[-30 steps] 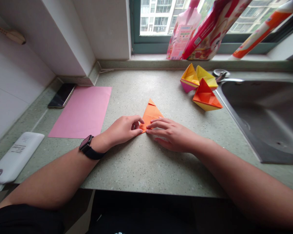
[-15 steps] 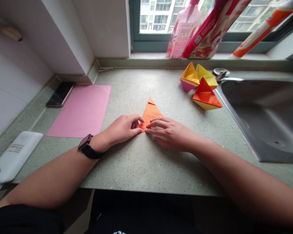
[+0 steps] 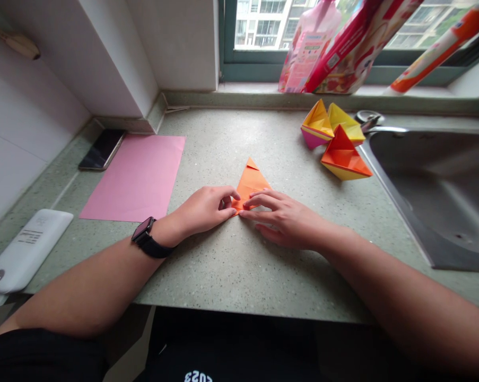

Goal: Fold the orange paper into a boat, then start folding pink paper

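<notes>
A folded orange paper (image 3: 253, 181), roughly a triangle with its point facing away from me, lies flat on the counter. Near its tip is a small folded flap. My left hand (image 3: 213, 207) wears a dark watch at the wrist and pinches the paper's lower left corner between thumb and curled fingers. My right hand (image 3: 285, 218) rests over the lower right part, fingers stretched out and their tips pressing on the paper near the bottom edge. The fingers hide part of that edge.
A pink paper sheet (image 3: 138, 178) lies left, touching a phone (image 3: 103, 150). A white power bank (image 3: 28, 249) sits nearer on the left. Several folded paper boats (image 3: 346, 154) stand beside a steel sink (image 3: 442, 201). Packages (image 3: 308, 53) lean at the window.
The whole view has shifted a little, so everything appears slightly farther right. Both hands keep nearly the same hold on the orange paper.
</notes>
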